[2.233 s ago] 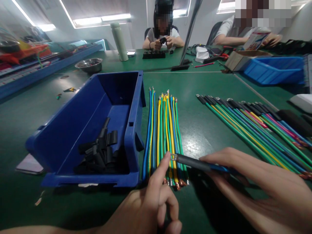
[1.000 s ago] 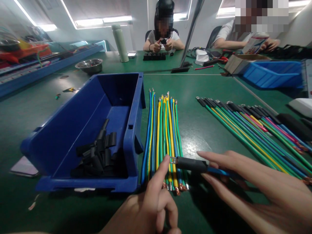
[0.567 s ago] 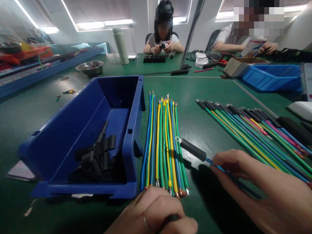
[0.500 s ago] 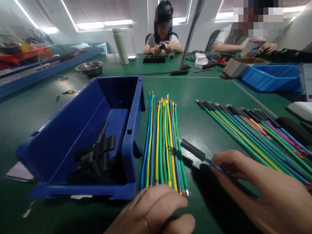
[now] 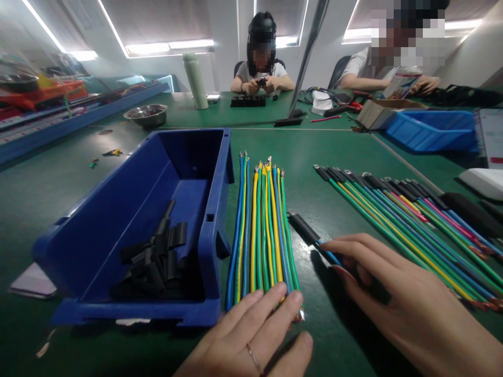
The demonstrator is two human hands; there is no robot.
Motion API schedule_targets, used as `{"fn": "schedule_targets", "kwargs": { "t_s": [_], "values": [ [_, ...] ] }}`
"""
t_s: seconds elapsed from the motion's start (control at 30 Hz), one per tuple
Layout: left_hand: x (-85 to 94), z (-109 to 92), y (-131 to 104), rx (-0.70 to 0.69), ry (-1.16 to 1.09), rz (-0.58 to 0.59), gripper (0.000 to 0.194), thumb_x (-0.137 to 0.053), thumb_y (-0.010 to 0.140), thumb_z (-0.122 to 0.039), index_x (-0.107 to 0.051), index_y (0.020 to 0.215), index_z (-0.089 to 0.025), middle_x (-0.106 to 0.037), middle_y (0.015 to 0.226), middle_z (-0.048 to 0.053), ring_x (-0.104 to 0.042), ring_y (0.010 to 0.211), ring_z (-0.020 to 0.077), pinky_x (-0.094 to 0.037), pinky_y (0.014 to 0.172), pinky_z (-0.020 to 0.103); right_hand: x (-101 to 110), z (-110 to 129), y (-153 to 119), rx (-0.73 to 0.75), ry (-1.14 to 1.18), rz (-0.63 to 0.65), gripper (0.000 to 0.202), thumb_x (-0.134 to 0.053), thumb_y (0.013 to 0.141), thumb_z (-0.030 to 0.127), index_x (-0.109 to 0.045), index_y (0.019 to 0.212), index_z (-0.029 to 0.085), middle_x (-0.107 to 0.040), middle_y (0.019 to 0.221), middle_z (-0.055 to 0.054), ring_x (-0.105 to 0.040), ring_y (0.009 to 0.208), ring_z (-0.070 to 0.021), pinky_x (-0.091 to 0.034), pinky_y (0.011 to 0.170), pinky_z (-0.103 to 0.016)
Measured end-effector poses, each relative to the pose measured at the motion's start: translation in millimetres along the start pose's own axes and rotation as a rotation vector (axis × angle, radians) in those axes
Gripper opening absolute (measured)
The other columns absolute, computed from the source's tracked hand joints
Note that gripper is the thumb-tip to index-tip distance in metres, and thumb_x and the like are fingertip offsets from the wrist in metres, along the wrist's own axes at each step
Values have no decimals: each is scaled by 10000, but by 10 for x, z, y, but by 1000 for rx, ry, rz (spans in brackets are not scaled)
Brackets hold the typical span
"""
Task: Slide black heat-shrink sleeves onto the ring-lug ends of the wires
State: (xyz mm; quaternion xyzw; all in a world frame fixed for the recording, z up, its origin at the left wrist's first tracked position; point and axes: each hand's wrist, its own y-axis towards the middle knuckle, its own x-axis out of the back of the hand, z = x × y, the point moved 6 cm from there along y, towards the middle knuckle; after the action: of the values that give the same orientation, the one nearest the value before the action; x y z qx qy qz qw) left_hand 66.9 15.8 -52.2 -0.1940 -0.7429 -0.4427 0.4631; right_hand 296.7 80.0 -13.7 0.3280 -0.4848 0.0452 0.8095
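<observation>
Thin blue cable (image 5: pixel 332 256) pinched in my right grip (image 5: pixel 387 288), black tubular sleeve (image 5: pixel 304 229) jutting ahead, left grip (image 5: pixel 251 335) spread over multicoloured cables (image 5: pixel 269 235)

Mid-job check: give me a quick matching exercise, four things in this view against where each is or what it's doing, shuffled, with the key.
1. left hand
2. right hand
3. loose black tubes
4. metal bowl

A. inside the dark blue bin
B. holding a black-sleeved blue cable
C. left of the pale green bottle
D. over the near ends of the middle cables

Pairs: 1-D, 2-B, 3-A, 4-C
</observation>
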Motion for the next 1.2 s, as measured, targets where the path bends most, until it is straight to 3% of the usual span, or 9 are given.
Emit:
{"fn": "schedule_targets", "kwargs": {
  "t_s": [0.17,0.27,0.4,0.5,0.63,0.77,0.93,1.07,1.2],
  "values": [
    [-97,6,-57,-24,102,-206,299,-602,1194,-160,-812,1358,-298,-668,1729,-18,-563,1661,150,-512,1345,293,-48,-135,-141,-96,-127,40,300,-637,1114,361,-804,1348,276,-856,1103,-115,-837,839,-249,-664,704,-323],
    [-194,-8,-71,-29,157,-109,362,-595,1179,-167,-777,1460,-306,-651,1746,-15,-616,1620,172,-583,1288,295,-87,-187,-261,-159,-184,40,386,-641,1108,491,-809,1388,284,-839,1020,-115,-806,789,-269,-633,664,-345],
    [-231,-9,-79,-69,204,3,430,-595,1160,-159,-748,1540,-292,-633,1765,-11,-663,1575,193,-624,1245,285,-111,-216,-324,-178,-190,56,428,-626,1102,533,-803,1400,283,-825,910,-95,-772,696,-263,-582,599,-339],
    [-109,16,-34,-51,203,-30,425,-566,1167,-134,-758,1526,-253,-689,1707,-12,-710,1509,162,-624,1227,252,-67,-222,-320,-194,-187,86,440,-611,1109,512,-785,1441,281,-819,848,-74,-745,616,-248,-543,550,-330],
    [27,21,71,-63,180,89,409,-539,1192,-121,-779,1493,-257,-716,1675,-17,-719,1491,138,-600,1248,244,-4,-181,-311,-182,-186,188,446,-502,1173,453,-713,1531,293,-784,763,-17,-667,483,-204,-472,459,-311],
    [137,21,137,-60,165,60,342,-557,1234,-195,-805,1448,-293,-728,1659,-50,-710,1488,124,-600,1248,244,16,-91,-244,-75,-195,196,390,-453,1198,361,-709,1484,288,-873,940,-29,-820,649,-213,-588,543,-291],
    [47,8,105,-65,197,35,386,-504,1239,-183,-767,1517,-232,-743,1641,-29,-661,1518,127,-566,1255,222,40,-23,-87,57,-215,131,376,-470,1144,196,-769,1370,222,-920,1061,-67,-875,695,-224,-611,503,-276],
    [-14,-4,39,-66,196,-79,348,-514,1233,-252,-812,1413,-252,-735,1634,-37,-558,1602,155,-504,1316,270,68,-53,-68,-6,-113,186,359,-516,1102,204,-790,1330,252,-884,852,-7,-839,600,-196,-551,449,-233],
    [-59,-3,7,-65,186,-65,372,-525,1244,-410,-809,1394,-222,-731,1633,14,-523,1640,198,-532,1296,300,36,-20,-73,-12,-38,186,417,-499,1082,164,-793,1367,244,-840,737,29,-761,472,-151,-490,403,-197]
  ]
}}
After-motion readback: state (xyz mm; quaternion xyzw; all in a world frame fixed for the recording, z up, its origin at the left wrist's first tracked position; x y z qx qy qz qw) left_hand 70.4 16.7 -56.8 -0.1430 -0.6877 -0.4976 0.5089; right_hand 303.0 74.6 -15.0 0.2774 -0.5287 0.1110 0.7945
